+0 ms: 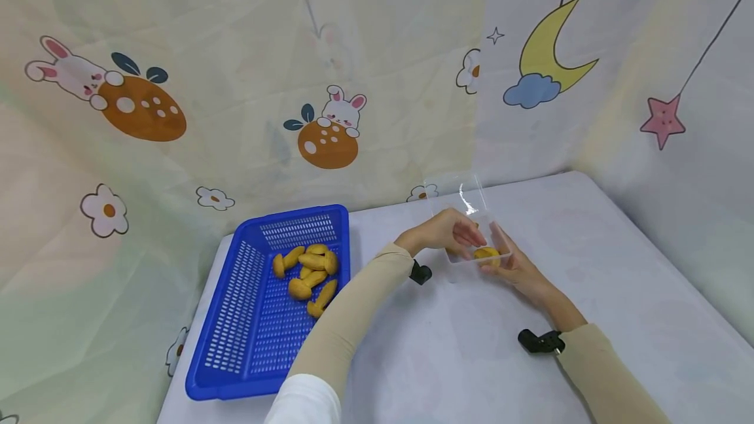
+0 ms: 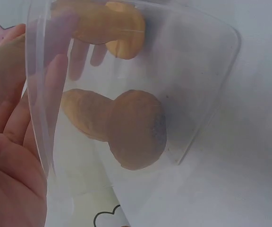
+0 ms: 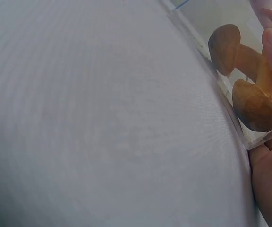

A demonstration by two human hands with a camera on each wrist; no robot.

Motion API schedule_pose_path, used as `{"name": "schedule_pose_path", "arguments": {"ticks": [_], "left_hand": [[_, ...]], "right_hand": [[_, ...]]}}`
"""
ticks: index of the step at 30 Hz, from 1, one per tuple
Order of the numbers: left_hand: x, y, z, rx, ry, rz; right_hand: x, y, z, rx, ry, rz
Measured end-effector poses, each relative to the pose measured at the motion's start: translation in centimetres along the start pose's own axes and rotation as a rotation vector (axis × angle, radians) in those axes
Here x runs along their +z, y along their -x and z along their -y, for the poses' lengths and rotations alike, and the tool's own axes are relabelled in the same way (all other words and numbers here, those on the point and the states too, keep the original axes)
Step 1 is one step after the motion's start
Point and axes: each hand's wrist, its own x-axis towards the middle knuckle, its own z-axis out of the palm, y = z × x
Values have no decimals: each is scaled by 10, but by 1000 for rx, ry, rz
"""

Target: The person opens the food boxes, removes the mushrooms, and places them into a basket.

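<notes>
A clear plastic box (image 2: pixel 207 101) with its see-through lid (image 1: pixel 456 196) raised stands toward the far side of the table. My left hand (image 1: pixel 450 230) reaches into it from above, its fingertips pinching the stem of a yellow-brown mushroom (image 3: pixel 256 106). Beside that one, a second mushroom (image 3: pixel 225 47) lies in the box with its cap toward the wall. My right hand (image 1: pixel 517 269) grips the box at its right side and near corner. Through the clear wall in the left wrist view, both mushrooms appear, the lower mushroom (image 2: pixel 136 130) nearest the camera.
Left of the box, a blue perforated basket (image 1: pixel 220 319) holds several more mushrooms (image 1: pixel 315 262) at its far end. A white cloth (image 1: pixel 465 345) covers the table. Printed curtains (image 1: pixel 247 116) hang behind and along the sides.
</notes>
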Motion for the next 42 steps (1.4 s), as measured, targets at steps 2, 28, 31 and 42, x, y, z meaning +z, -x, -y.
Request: {"name": "schedule_pose_path", "arguments": {"ticks": [2,28,31,42], "left_hand": [[1,0,0,0,-2,-2],[13,-13,0,22,-233,30],[13,-13,-1,-1,-234,9],[8,-11,-4,8,-217,-103]], "right_hand": [[0,0,0,3,2,0],[2,0,0,24,33,5],[1,0,0,20,30,6],[0,1,1,10,57,-4]]}}
